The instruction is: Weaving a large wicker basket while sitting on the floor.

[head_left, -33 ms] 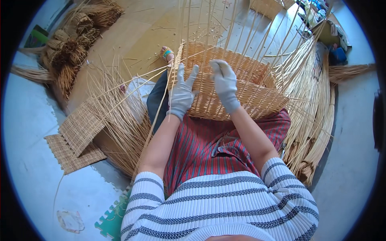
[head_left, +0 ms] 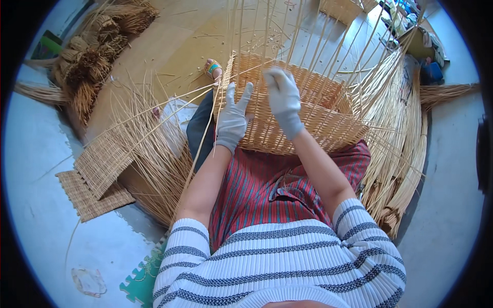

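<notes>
A rectangular wicker basket [head_left: 308, 123] lies across my lap, its woven sides tan and its tall upright canes [head_left: 292, 38] rising from the far side. My left hand [head_left: 232, 120], in a pale glove, rests at the basket's left end with two fingers stretched apart. Over the basket's near wall, my gloved right hand [head_left: 283, 97] is closed with curled fingers, slightly blurred; what it pinches, if anything, is hidden. Long loose canes [head_left: 179, 102] run from the left toward the basket corner by my left hand.
Loose cane bundles lie on the left [head_left: 149, 164] and right [head_left: 395, 138]. Two woven panels [head_left: 105, 161] overlap at the left. Darker bundles [head_left: 97, 56] are stacked far left. Another woven piece [head_left: 341, 10] stands far back. A green foam mat [head_left: 141, 282] lies lower left.
My right hand has shifted slightly up and left, its fingers blurred. My left hand stays at the basket's left end, and the basket keeps its place.
</notes>
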A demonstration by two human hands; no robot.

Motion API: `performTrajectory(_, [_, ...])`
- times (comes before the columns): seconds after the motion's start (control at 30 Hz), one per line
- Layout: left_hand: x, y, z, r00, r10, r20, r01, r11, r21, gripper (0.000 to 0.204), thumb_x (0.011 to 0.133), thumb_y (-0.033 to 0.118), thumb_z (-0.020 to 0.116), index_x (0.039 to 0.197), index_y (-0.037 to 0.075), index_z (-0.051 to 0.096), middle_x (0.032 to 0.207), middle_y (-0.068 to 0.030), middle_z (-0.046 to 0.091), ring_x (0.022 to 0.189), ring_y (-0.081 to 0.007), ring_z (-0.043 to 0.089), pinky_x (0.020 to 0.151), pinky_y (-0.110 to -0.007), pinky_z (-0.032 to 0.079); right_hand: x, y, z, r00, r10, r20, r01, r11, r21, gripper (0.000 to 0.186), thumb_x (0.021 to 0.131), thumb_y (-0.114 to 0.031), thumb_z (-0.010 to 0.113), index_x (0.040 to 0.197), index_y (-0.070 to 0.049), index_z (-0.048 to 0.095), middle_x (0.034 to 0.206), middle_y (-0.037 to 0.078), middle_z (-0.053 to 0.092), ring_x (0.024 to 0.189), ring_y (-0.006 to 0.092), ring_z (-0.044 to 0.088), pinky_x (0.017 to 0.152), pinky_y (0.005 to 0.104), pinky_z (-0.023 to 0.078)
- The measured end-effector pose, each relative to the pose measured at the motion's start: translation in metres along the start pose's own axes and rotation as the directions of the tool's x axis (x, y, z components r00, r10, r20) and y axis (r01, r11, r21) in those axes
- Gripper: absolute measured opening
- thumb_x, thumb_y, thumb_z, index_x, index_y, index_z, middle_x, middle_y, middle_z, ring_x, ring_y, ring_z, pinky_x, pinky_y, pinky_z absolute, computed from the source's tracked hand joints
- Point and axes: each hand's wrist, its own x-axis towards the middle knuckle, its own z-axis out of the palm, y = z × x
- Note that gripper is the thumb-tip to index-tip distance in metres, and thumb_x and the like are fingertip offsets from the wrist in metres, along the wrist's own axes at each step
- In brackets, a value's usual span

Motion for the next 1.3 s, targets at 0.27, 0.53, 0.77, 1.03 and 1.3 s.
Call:
performTrajectory(0.27, [0.006, -0.019, 0.023, 0.977, 0.104, -0.187, -0.076, 0.986, 0.147, 0.086, 0.077, 0.025, 0.08, 0.15, 0.043, 0.039, 0.147, -0.0192, 0.041, 0.08, -0.0315, 0.068, 0.069, -0.042, 0.054, 0.025, 0.01, -0.023, 0.96, 0.254, -0.12, -0.241, 0.964, 0.115, 0.031, 0.102, -0.012, 0.054, 0.131, -0.009, 0.045, 0.089, 0.003, 0.06, 0.07, 0.0121, 0.059, 0.062, 0.0313, 0.049])
performTrajectory(0.53, [0.009, 0.058, 0.03, 0.952, 0.306, -0.013, -0.303, 0.947, 0.108, 0.078, 0.083, 0.033, 0.075, 0.152, 0.032, 0.038, 0.146, -0.0171, 0.043, 0.111, -0.0332, 0.062, 0.09, -0.046, 0.05, -0.02, 0.023, -0.059, 0.99, -0.094, -0.109, 0.035, 0.894, -0.447, 0.05, 0.093, 0.0, 0.06, 0.141, -0.009, 0.049, 0.125, 0.013, 0.057, 0.09, 0.018, 0.065, 0.074, 0.0344, 0.056])
performTrajectory(0.77, [0.016, 0.075, 0.061, 0.92, 0.368, -0.136, -0.326, 0.91, 0.255, 0.054, 0.085, 0.023, 0.07, 0.137, 0.031, 0.056, 0.129, -0.0124, 0.052, 0.1, -0.0296, 0.062, 0.083, -0.044, 0.05, -0.038, 0.093, -0.123, 0.896, 0.202, -0.396, -0.111, 0.964, 0.24, 0.035, 0.099, -0.014, 0.061, 0.13, -0.003, 0.049, 0.1, 0.007, 0.069, 0.063, 0.0092, 0.056, 0.058, 0.0267, 0.048])
performTrajectory(1.03, [-0.003, 0.083, 0.086, 0.926, 0.271, -0.264, -0.275, 0.961, 0.025, 0.081, 0.081, 0.029, 0.078, 0.152, 0.02, 0.04, 0.147, -0.0166, 0.041, 0.12, -0.0366, 0.053, 0.102, -0.046, 0.044, 0.028, 0.067, -0.115, 0.985, 0.096, 0.142, -0.126, 0.966, 0.226, 0.027, 0.095, -0.004, 0.059, 0.122, -0.008, 0.056, 0.102, 0.01, 0.072, 0.067, 0.0169, 0.065, 0.054, 0.0308, 0.052])
performTrajectory(1.3, [0.012, 0.085, 0.088, 0.919, 0.354, -0.176, -0.33, 0.932, 0.153, 0.083, 0.083, 0.032, 0.074, 0.154, 0.013, 0.034, 0.144, -0.0142, 0.043, 0.115, -0.0286, 0.056, 0.088, -0.043, 0.047, 0.043, 0.084, -0.104, 0.967, -0.255, -0.005, 0.181, 0.701, -0.69, 0.021, 0.095, -0.001, 0.055, 0.113, -0.005, 0.064, 0.098, 0.016, 0.07, 0.072, 0.0234, 0.064, 0.066, 0.0301, 0.053])
